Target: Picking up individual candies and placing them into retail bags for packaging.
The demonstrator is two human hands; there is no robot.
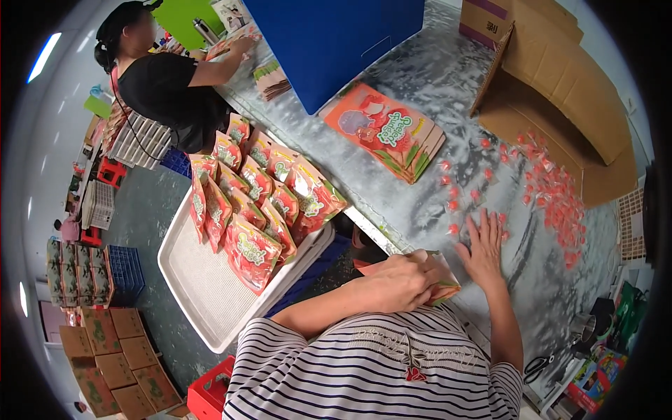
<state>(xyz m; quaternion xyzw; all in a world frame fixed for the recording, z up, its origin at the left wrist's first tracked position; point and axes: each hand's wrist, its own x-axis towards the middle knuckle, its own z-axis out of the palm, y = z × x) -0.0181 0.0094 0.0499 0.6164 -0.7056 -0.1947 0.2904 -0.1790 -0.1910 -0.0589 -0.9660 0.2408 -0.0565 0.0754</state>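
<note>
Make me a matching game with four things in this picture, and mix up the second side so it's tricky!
Things:
1. Left hand
2. Right hand
3. White tray
4. Cardboard box

Mixed-up side:
A. brown and open
B. spread out over the grey tabletop
C. curled around a pouch
D. carries plump red pouches

Right pairs: 1-C, 2-B, 3-D, 4-A
</note>
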